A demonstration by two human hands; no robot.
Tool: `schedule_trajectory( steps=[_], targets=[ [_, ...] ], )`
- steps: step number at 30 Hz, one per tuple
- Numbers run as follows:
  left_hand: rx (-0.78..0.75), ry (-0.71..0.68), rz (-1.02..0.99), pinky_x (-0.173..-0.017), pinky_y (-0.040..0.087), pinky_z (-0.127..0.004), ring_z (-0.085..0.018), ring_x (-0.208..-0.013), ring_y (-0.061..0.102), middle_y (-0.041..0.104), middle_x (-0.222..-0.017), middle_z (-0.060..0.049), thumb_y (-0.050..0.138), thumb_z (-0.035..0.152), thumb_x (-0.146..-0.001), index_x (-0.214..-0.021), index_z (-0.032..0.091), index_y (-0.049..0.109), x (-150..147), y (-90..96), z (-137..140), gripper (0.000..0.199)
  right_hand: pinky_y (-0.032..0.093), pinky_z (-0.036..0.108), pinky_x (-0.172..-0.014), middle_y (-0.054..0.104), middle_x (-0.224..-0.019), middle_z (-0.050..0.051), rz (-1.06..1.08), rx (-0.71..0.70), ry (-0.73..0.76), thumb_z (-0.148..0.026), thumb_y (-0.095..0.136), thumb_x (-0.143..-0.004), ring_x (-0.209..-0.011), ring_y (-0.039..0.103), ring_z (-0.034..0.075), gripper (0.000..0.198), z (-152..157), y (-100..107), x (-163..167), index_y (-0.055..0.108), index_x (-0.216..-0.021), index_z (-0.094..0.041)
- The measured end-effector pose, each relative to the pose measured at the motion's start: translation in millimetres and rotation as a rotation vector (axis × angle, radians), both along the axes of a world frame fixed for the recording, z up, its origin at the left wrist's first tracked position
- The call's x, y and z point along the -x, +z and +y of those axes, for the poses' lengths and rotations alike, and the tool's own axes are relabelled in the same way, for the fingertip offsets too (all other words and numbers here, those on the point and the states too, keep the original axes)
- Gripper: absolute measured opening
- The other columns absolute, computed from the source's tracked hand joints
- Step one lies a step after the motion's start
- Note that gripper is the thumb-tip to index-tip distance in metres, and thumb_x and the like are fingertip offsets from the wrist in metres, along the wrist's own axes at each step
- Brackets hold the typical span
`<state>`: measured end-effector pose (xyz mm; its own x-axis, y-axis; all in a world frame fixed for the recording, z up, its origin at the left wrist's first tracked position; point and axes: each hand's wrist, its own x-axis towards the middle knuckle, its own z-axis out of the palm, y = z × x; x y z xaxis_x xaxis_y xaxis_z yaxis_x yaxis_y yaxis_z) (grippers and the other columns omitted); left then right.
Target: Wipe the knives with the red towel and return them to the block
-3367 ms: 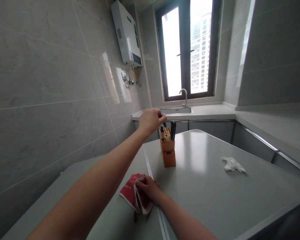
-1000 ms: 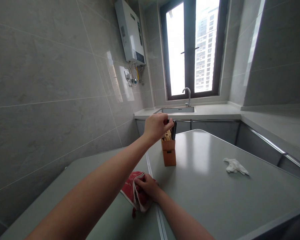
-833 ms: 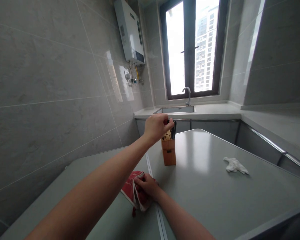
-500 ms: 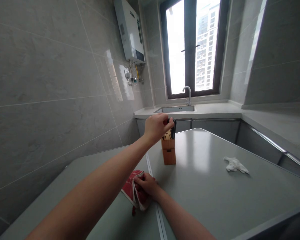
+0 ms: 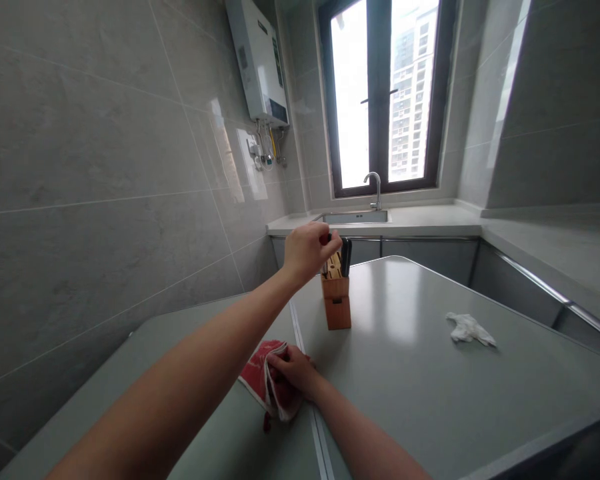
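Observation:
My left hand (image 5: 307, 250) reaches across to the wooden knife block (image 5: 336, 313) and is closed around the black handle of a knife (image 5: 330, 237) at the block's left side. Most of that handle is hidden by my fingers. Further black-handled knives (image 5: 347, 257) stand upright in the block's right side. Lower down, my right hand (image 5: 295, 370) grips a folded red towel (image 5: 260, 363) with white edging, resting on the table near the seam. Below the towel a small dark red piece (image 5: 267, 421) pokes out; I cannot make out what it is.
A crumpled white tissue (image 5: 470, 330) lies on the right part of the grey-green table (image 5: 400, 393). Beyond it are a counter (image 5: 430, 217) with a sink (image 5: 355, 217) and a faucet (image 5: 377, 190). A tiled wall (image 5: 105, 167) runs along the left.
My left hand has shifted slightly left and up, away from the right-hand knives, exposing more of the block's slotted top. My right hand and the towel stay put.

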<state>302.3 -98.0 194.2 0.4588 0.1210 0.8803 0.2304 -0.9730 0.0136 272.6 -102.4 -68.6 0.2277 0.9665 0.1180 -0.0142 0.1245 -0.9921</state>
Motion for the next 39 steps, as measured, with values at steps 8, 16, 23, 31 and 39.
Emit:
schedule_trajectory(
  steps=[8, 16, 23, 31, 39],
  targets=[
    [-0.024, -0.017, 0.031, -0.05, 0.027, -0.023, -0.01, -0.048, 0.036, 0.044, -0.051, 0.004, 0.05, 0.029, -0.08, -0.05, 0.019, 0.041, 1, -5.9, -2, 0.032, 0.045, 0.024, -0.058, 0.064, -0.066, -0.001, 0.034, -0.013, 0.003, -0.05, 0.063, -0.071, -0.06, 0.057, 0.014, 0.035, -2, 2, 0, 0.064, -0.08, -0.016],
    [0.006, -0.008, 0.018, -0.05, 0.026, -0.023, -0.01, -0.048, 0.036, 0.042, -0.051, 0.004, 0.05, 0.03, -0.079, -0.05, 0.019, 0.038, 3, -4.7, 3, 0.034, 0.043, 0.023, -0.054, 0.063, -0.064, -0.001, 0.102, -0.027, 0.042, -0.048, 0.063, -0.071, -0.056, 0.055, 0.012, 0.034, 0, -1, 1, 0.063, -0.077, -0.015],
    [0.011, 0.012, -0.002, -0.051, 0.027, -0.024, -0.01, -0.049, 0.035, 0.044, -0.052, 0.003, 0.049, 0.031, -0.08, -0.049, 0.019, 0.04, -2, 1.0, -1, 0.034, 0.046, 0.026, -0.063, 0.068, -0.075, 0.0, 0.041, -0.066, 0.023, -0.048, 0.063, -0.072, -0.066, 0.06, 0.015, 0.034, -2, 2, 0, 0.066, -0.084, -0.016],
    [0.01, 0.023, 0.018, -0.05, 0.026, -0.024, -0.01, -0.048, 0.035, 0.044, -0.052, 0.003, 0.05, 0.031, -0.079, -0.049, 0.019, 0.04, -5, 0.5, -3, 0.034, 0.046, 0.025, -0.061, 0.068, -0.075, 0.002, 0.018, -0.036, 0.005, -0.05, 0.063, -0.07, -0.068, 0.061, 0.016, 0.036, 0, 1, 1, 0.065, -0.083, -0.016],
    [0.092, 0.097, 0.11, -0.048, 0.025, -0.025, -0.012, -0.049, 0.041, 0.051, -0.053, 0.001, 0.048, 0.035, -0.081, -0.051, 0.019, 0.049, -7, -1.5, -1, 0.033, 0.047, 0.026, -0.065, 0.068, -0.079, 0.002, -0.012, -0.038, -0.012, -0.049, 0.063, -0.071, -0.072, 0.062, 0.017, 0.035, -1, 3, 0, 0.065, -0.085, -0.016]
  ],
)
